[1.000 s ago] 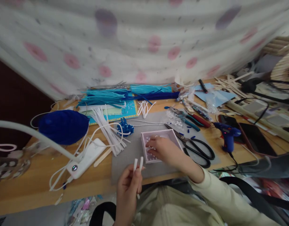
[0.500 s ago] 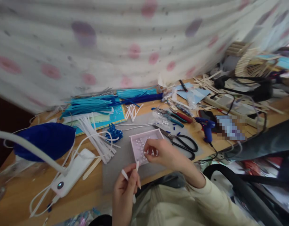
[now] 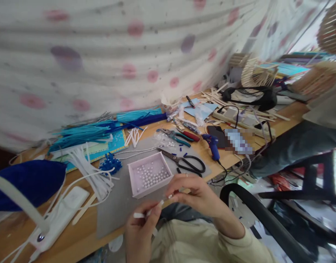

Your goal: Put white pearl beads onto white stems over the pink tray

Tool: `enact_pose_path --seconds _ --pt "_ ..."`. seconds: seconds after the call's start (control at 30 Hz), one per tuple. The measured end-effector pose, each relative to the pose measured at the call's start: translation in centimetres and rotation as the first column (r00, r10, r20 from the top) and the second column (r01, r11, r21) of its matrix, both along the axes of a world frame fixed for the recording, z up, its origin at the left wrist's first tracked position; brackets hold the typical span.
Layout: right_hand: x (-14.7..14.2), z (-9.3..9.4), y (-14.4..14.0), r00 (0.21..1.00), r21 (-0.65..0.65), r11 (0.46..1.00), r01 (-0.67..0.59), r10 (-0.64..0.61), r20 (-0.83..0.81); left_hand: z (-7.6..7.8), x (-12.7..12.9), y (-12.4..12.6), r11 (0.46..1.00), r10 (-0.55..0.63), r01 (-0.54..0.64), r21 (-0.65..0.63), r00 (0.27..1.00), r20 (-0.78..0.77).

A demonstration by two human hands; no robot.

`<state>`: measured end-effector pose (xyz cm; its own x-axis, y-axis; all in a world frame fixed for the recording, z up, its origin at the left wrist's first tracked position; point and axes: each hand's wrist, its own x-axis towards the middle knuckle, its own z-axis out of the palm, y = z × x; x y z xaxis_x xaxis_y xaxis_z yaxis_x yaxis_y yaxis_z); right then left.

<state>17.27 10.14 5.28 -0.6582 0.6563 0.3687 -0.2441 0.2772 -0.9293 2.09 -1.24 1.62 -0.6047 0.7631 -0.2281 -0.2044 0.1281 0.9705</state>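
My left hand [image 3: 140,230] is low in front of me and pinches a bent white strip [image 3: 146,214] whose ends stick out to either side. My right hand [image 3: 197,193] has its fingertips closed right at the strip's upper end, apparently on a small pearl bead that is too small to make out. Just beyond both hands a shallow pink tray [image 3: 149,175] holding several white pearl beads rests on a grey mat [image 3: 113,208] on the wooden table [image 3: 75,237].
Black scissors [image 3: 186,162], pliers [image 3: 176,136], a blue glue gun [image 3: 212,144] and a phone lie right of the tray. Left are white strips [image 3: 87,168], blue strips [image 3: 102,126], a blue bundle [image 3: 28,182], a white power bank [image 3: 61,213]. Another person's sleeve [image 3: 296,142] rests far right.
My right hand left the pink tray and came back to meet the strip in my left hand. The view swung right, so the table contents shifted left.
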Motion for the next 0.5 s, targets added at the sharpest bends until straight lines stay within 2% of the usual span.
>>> enact_pose_path --seconds 0.2,0.33,0.5 --pt "0.8 -0.5 -0.4 0.999 0.019 1.000 0.006 -0.005 -0.052 1.1 1.8 0.6 1.000 0.011 -0.010 -0.027 0.999 0.046" --pt "1.2 -1.0 -0.3 0.998 0.057 0.997 0.061 -0.061 -0.002 1.5 2.2 0.9 0.999 -0.032 0.031 -0.035 0.999 -0.027" --pt "1.8 -1.3 -0.3 0.994 0.069 0.992 0.103 -0.105 0.030 1.6 2.4 1.6 0.998 -0.060 0.058 -0.040 0.997 -0.049"
